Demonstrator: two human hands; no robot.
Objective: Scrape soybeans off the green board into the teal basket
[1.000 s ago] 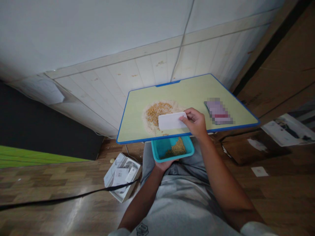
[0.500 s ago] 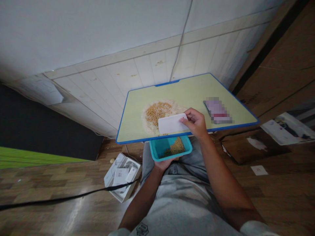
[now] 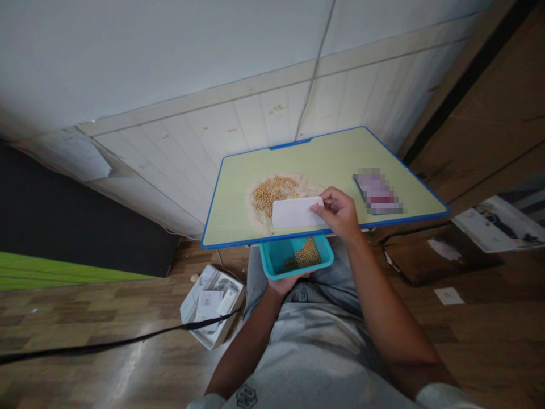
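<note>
Two hands busy: white card pinched by right hand at bean pile on counter, teal tray held underneath by left hand.

No text can be read anywhere. The phone on the tabletop is pixelated. The shirt carries a small dark emblem at the bottom edge, too small to make out. The papers in the white box on the floor show no legible print.
</note>
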